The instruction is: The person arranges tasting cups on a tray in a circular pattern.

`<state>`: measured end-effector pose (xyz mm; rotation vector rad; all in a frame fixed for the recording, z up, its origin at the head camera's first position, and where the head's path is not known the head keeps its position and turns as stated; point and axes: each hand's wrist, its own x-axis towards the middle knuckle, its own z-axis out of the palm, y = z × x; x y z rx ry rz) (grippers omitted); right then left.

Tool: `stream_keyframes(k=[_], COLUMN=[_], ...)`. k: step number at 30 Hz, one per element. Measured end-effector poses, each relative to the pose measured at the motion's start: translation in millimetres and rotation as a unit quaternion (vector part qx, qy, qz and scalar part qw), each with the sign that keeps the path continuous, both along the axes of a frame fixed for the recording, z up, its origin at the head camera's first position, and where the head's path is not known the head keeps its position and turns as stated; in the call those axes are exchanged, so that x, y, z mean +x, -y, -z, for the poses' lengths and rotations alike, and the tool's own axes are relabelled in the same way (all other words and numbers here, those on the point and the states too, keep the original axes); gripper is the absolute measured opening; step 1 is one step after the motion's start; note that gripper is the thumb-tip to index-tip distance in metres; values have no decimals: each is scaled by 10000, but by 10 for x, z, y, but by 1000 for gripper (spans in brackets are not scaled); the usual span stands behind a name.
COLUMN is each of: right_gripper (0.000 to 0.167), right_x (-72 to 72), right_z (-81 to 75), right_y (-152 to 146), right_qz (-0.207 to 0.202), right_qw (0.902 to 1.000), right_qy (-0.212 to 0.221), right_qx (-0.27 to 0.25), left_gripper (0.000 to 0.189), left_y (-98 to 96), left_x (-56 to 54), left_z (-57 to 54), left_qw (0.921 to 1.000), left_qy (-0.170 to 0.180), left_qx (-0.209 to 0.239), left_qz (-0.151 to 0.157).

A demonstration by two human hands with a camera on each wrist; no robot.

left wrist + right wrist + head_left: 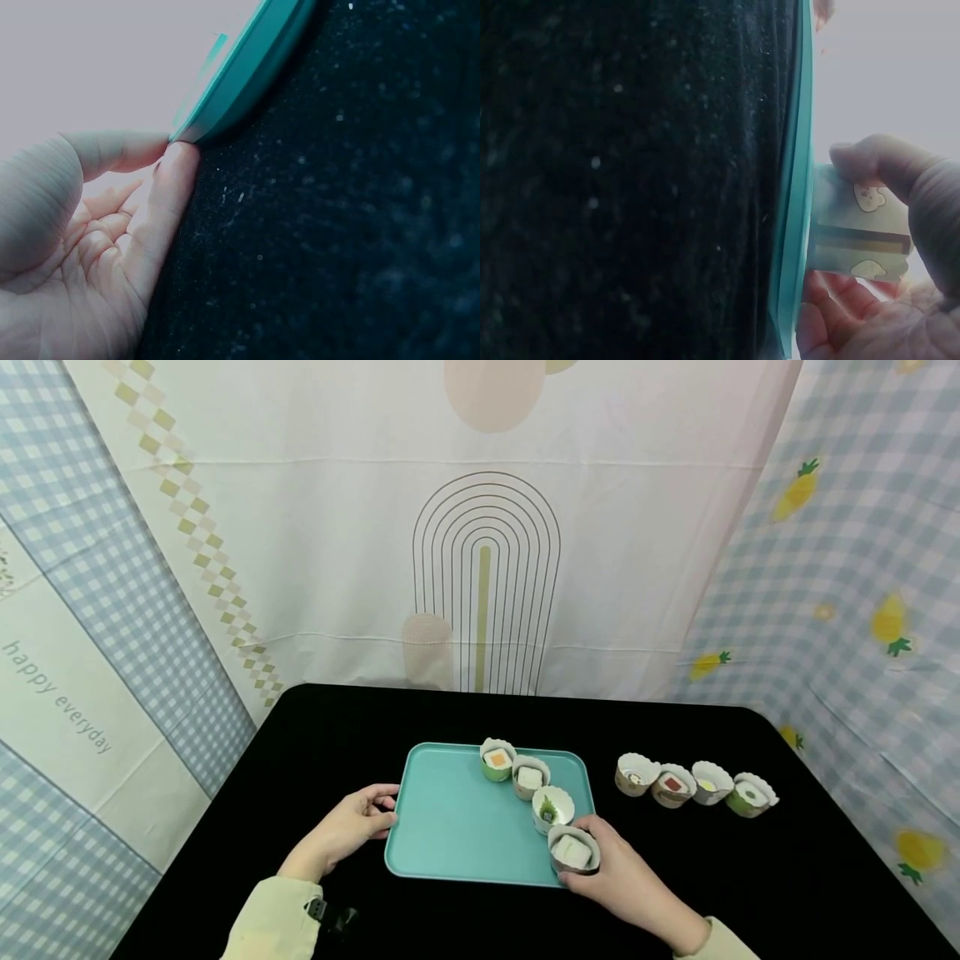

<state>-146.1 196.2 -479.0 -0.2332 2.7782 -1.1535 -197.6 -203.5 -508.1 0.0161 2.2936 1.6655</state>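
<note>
A turquoise tray [457, 827] lies on the black table. My left hand [345, 831] pinches its left rim between thumb and finger, seen close up in the left wrist view on the tray edge [232, 82]. At the front right corner my right hand [626, 877] holds a scalloped paper cup [573, 850] with a pale block inside. Pale animal heads mark that cup's side [862, 251] in the right wrist view. Behind it, a slanting row has a cup with a green sprig [553, 810], a cup with a white block [531, 777] and a green cup with an orange-topped block [498, 762].
To the right of the tray, several more paper cups stand in a row on the black cloth [675, 877], among them one with a dark red square [673, 785] and a green one [750, 795]. Patterned curtains [337, 568] hang behind and at both sides.
</note>
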Motion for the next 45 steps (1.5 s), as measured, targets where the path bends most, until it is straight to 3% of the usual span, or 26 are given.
stream_keyframes(k=[11,16,24,45], right_gripper=[59,60,53,50], right_x=[48,43,34,-44], right_z=[-50,-86,-80,-37], right_y=[-50,-151,-153,91], right_qz=[-91,-232,-112,-67], right_qw=[9999,9995,9944,9921], right_qy=[15,107,421,544], right_qx=[131,-203,-967,-1125], left_gripper=[47,48,51,50], left_y=[-18,-8,27,8], left_x=[4,8,-13,-6], left_z=[-4,-30,-62,-51], left_qw=[10000,10000,9998,9999], left_qy=[13,18,37,51], left_qx=[3,-1,64,32], left_qz=[-28,41,157,130])
